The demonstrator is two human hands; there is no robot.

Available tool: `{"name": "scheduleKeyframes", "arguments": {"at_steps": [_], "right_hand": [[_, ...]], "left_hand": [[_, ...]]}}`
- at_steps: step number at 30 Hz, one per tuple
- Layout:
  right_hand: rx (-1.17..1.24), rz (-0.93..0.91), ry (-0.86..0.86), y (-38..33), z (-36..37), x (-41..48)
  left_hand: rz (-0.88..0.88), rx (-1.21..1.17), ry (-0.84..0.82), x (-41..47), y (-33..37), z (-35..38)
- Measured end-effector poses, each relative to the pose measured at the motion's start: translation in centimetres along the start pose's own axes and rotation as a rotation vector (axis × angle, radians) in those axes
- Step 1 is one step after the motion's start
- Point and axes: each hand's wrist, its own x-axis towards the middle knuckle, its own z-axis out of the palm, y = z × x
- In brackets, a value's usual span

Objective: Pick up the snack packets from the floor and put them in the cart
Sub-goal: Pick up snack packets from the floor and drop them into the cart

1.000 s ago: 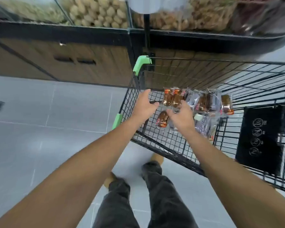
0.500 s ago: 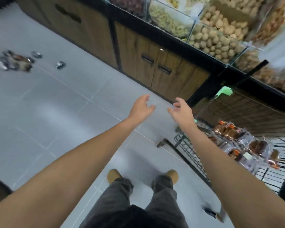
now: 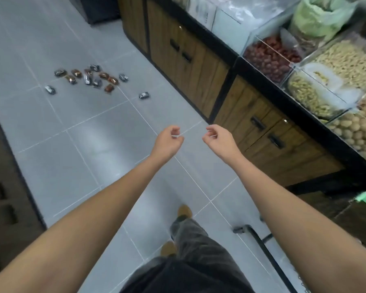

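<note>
Grey tile floor (image 3: 82, 155), shop aisle. L hand (image 3: 167, 143), R hand (image 3: 219, 141): fingers (image 3: 174, 130) loosely curled, nothing held. Snack packets (image 3: 89, 78) scattered on floor well ahead-left of fingers; cart (image 3: 244, 227) low R, behind fingers.

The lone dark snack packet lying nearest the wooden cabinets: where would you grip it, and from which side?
Probably from straight above, pinching across its narrower width at the middle. The snack packet lies flat on the tiled floor, apart from the pile, so its long edges look free.
</note>
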Motion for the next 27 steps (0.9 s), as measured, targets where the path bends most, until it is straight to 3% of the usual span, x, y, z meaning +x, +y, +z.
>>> {"name": "scheduleKeyframes", "arguments": {"at_steps": [8, 18, 27], "right_hand": [[0.01, -0.165, -0.124, -12.3, 12.6, 10.7], [0.115, -0.36, -0.28, -32.8, 25.9, 24.2], [0.257, -0.347, -0.46, -45.9, 37.1, 31.8]], "left_hand": [[-0.063, -0.065, 0.227, 8.5, -4.0, -15.0], [-0.139, -0.185, 0.505, 20.5, -4.5, -36.0], [-0.173, -0.351, 0.797, 25.9, -9.1, -51.8]]}}
